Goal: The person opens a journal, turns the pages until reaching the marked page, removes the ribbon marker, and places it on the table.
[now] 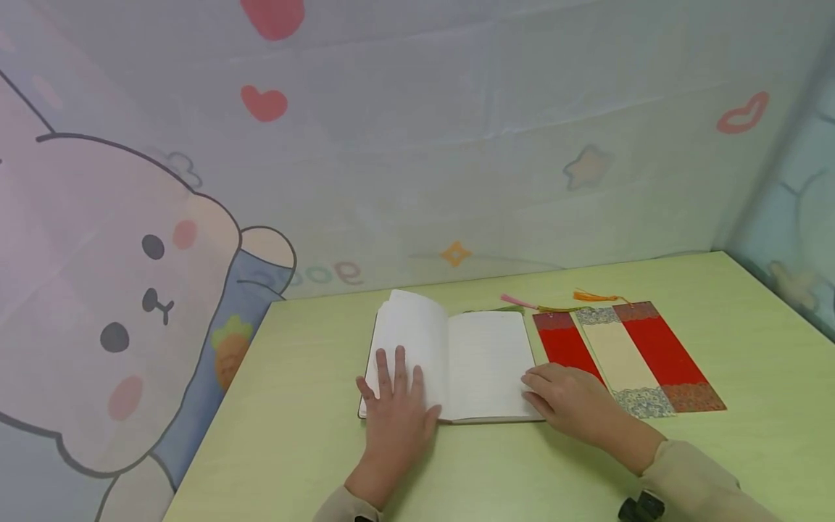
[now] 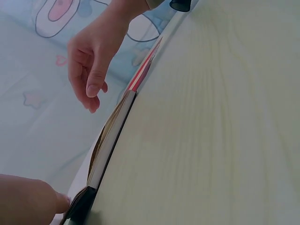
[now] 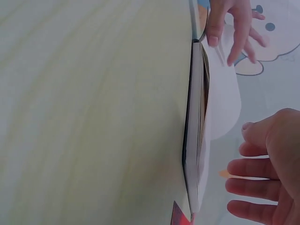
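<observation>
An open notebook (image 1: pixel 491 366) with white lined pages lies on the table. My left hand (image 1: pixel 396 417) rests on its left page with fingers spread, and one leaf stands slightly raised there. In the left wrist view the left thumb (image 2: pixel 62 202) is by the notebook's dark cover. My right hand (image 1: pixel 574 402) is at the right page's outer edge. The right wrist view shows this right hand (image 3: pixel 267 173) with loosely bent fingers and nothing between them; whether its fingertips touch the paper I cannot tell.
Right of the notebook lie a red bookmark (image 1: pixel 562 341), a cream bookmark (image 1: pixel 616 344) and another red bookmark (image 1: pixel 665 348), with patterned ends. An orange tassel (image 1: pixel 596 296) and a pink tassel (image 1: pixel 518 300) lie behind. A printed cloth (image 1: pixel 417 167) hangs along the table's back edge.
</observation>
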`<state>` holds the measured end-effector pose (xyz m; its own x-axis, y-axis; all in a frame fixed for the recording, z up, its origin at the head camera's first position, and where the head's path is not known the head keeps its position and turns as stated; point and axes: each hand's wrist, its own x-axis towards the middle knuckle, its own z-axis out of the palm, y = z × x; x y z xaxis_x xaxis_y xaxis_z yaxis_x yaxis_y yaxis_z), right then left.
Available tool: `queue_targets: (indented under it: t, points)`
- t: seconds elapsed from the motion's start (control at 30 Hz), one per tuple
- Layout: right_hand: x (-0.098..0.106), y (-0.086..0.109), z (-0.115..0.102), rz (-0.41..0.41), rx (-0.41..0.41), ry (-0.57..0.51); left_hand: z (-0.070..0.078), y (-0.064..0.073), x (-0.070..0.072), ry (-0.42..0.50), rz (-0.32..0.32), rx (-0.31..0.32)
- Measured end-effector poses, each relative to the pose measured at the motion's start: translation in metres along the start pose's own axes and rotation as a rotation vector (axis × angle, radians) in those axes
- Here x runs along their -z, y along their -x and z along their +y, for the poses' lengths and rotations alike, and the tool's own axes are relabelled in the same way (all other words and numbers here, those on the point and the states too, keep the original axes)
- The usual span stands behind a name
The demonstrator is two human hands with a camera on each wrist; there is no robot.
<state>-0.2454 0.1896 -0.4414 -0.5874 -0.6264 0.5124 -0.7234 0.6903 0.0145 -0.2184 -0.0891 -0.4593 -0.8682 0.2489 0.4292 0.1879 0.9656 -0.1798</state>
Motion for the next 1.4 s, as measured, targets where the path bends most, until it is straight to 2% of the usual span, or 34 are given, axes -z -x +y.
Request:
queue_targets:
  t: [0.13, 0.4, 0.6, 0.7, 0.83, 1.0, 1.23, 1.4]
  points:
    - [-0.0016, 0.0022, 0.0011, -0.06, -0.024, 0.011, -0.002, 0.0021, -0.0038, 0.02, -0.034, 0.018]
    - [-0.004, 0.0044, 0.0032, -0.122, -0.046, 0.026, -0.0019, 0.0049, -0.0006, 0.09, -0.166, 0.084]
    - [-0.0037, 0.0051, 0.0041, -0.159, -0.059, 0.019, -0.0026, 0.0059, -0.0026, 0.102, -0.166, 0.097]
    - [-0.0036, 0.0056, 0.0046, -0.178, -0.056, 0.006, -0.0023, 0.006, -0.0037, 0.129, -0.188, 0.111]
    - [-0.0042, 0.0063, 0.0056, -0.23, -0.06, -0.014, -0.0012, 0.0066, -0.0041, 0.192, -0.227, 0.145]
    - [-0.0041, 0.0068, 0.007, -0.298, -0.077, -0.031, 0.0, 0.0077, -0.0031, 0.216, -0.226, 0.152]
    - [-0.0023, 0.0064, 0.0069, -0.316, -0.069, -0.037, 0.0002, 0.0084, -0.0035, 0.241, -0.26, 0.168]
    - [-0.0019, 0.0063, 0.0058, -0.305, -0.037, -0.025, 0.0, 0.0086, -0.0058, 0.218, -0.274, 0.165]
